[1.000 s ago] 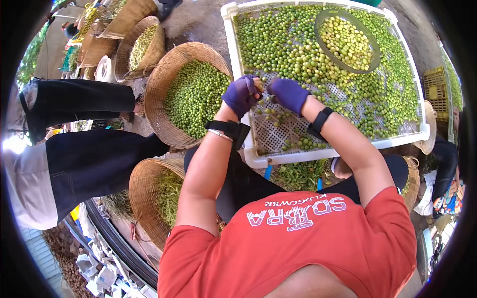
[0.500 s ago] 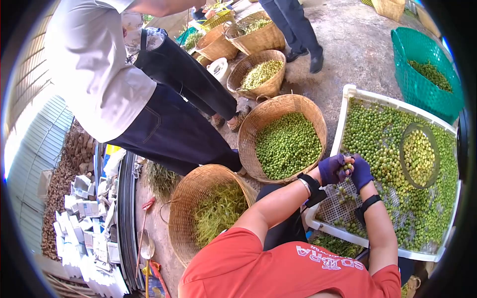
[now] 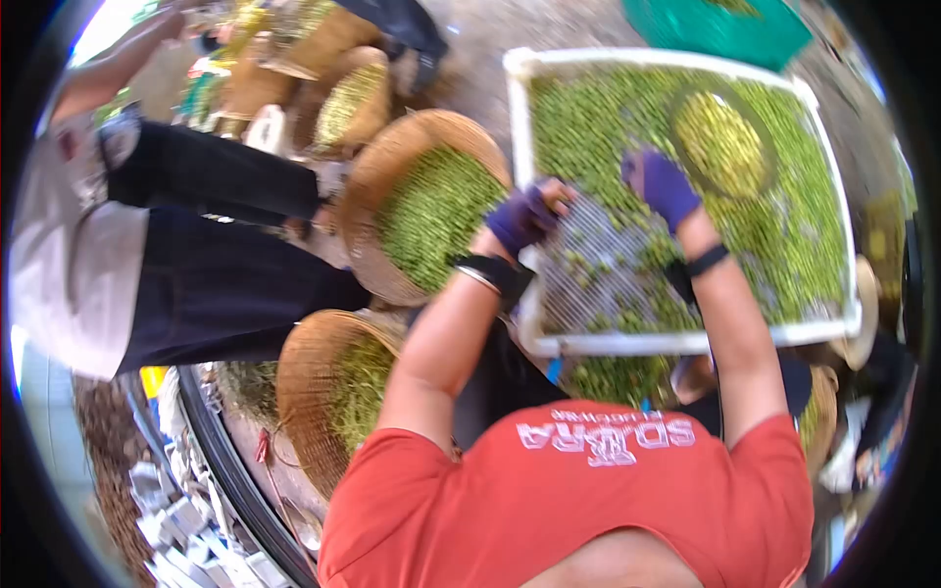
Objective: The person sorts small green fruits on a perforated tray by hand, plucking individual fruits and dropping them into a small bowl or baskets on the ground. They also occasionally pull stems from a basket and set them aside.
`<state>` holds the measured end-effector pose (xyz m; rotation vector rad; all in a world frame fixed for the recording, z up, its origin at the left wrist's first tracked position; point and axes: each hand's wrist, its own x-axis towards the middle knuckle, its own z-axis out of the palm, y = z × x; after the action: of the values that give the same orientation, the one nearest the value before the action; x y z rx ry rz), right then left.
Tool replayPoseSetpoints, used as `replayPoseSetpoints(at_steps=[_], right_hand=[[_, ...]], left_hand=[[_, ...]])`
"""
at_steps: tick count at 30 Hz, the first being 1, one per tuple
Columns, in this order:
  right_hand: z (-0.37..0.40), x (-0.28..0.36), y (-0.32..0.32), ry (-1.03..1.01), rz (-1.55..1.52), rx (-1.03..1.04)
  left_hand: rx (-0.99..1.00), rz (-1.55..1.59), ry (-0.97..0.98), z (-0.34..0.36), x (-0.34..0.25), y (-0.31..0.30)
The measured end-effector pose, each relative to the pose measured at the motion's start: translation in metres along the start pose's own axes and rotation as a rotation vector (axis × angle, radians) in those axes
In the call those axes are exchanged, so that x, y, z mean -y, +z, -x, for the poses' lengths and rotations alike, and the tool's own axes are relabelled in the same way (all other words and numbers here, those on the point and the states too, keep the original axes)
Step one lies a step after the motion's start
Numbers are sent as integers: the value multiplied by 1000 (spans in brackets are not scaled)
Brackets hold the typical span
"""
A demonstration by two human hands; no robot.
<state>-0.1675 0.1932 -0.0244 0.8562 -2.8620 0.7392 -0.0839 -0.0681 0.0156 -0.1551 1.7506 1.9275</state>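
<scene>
My left hand (image 3: 527, 214), in a purple fingerless glove, is over the left edge of a white mesh tray (image 3: 627, 343). Its fingers are curled, and motion blur hides whether they hold anything. My right hand (image 3: 662, 184), gloved the same way, is above the green berries (image 3: 588, 113) in the tray; its fingertips are smeared. To its right, a round dish of yellowish berries (image 3: 723, 144) sits among the green ones. A patch of bare mesh with a few scattered berries lies between and below the hands.
A wicker basket of green berries (image 3: 436, 211) stands left of the tray, with a basket of stems (image 3: 304, 392) nearer me. A teal basket (image 3: 720, 29) is beyond the tray. A person in dark trousers (image 3: 235, 284) stands at left; more baskets are behind.
My hands, together before, have moved apart, the left to the tray's left edge and the right over the berries. The view has turned, shifting the tray leftward and up.
</scene>
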Motion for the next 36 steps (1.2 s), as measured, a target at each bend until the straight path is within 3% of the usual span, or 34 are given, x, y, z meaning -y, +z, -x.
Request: replayPoseSetpoints(at_steps=[1,3,5,6,8,11,15,23,30,36], right_hand=[[0,4,-33,40,88,-64],[7,2,-58,67,159,-324],[21,10,-63,62,261,-261],[21,15,-61,50,306,-243],[27,35,-35,8,220,-1],[42,78,7,-137,64,185],[58,110,34,-59,64,289],[54,98,39,-131,17,294],[54,110,47,-119,29,276],[53,115,51,-196,13,192]], left_hand=[[9,151,-32,-3,2,-4],[22,154,-62,3,-11,-3],[-112,-194,-8,-5,3,-8],[-216,-391,-81,10,-17,5],[-189,-758,-75,-2,-4,-3],[-82,-1317,-123,-7,-2,6],[22,-1542,-214,-7,6,23],[-139,-1357,-147,-3,-7,21],[-123,-1617,-24,-9,19,21],[-87,-1665,-82,-9,17,29]])
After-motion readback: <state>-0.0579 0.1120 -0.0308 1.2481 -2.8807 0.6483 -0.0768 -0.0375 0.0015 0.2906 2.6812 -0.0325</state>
